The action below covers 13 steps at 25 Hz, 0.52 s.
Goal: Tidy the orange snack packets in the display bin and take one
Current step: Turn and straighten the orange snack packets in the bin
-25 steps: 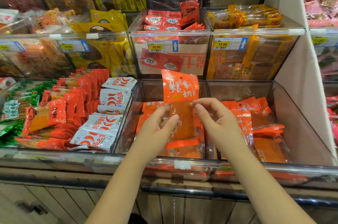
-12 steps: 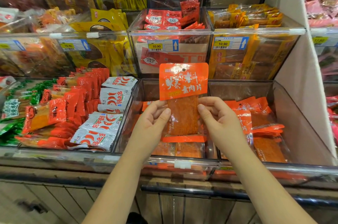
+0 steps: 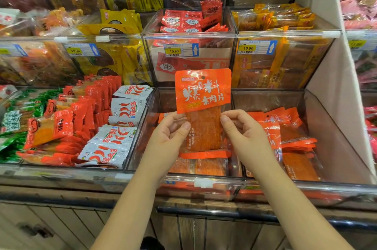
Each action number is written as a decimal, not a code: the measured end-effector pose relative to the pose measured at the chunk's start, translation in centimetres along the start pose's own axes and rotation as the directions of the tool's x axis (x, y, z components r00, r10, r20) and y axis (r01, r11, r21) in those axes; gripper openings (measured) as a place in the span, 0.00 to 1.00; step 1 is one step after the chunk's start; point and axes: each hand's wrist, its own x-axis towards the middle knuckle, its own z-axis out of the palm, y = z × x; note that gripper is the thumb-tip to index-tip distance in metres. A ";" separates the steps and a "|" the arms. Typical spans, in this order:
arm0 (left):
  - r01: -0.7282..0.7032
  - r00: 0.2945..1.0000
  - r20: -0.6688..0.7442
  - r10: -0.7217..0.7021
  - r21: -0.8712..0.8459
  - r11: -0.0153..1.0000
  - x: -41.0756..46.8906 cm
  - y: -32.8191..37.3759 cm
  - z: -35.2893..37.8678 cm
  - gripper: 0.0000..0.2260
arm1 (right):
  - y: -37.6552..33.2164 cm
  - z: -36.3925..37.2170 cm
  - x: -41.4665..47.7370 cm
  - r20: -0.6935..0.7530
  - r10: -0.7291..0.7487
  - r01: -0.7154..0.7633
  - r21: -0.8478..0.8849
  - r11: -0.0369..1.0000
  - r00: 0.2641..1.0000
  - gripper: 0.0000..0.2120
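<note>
Head view, centre frame: the left hand (image 3: 169, 137) and right hand (image 3: 244, 135) pinch one flat orange plastic snack packet (image 3: 203, 106) by its side edges, upright above the clear acrylic display bin (image 3: 142, 127). A light pinch on slick film could let it slip. Two or three more packets lie below; exact count unclear.

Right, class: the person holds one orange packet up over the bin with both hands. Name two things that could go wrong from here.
1. The left hand and right hand pinch only the side edges of the orange packet, so it may slip into the clear bin.
2. Lowering the hands could disturb the packets in the bin.
</note>
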 end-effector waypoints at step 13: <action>0.046 0.999 0.008 -0.045 -0.109 0.993 -0.4 0.5 0.2 0.10 | -1.0 -0.1 -0.2 0.063 0.038 -0.043 0.082 0.996 0.997 0.09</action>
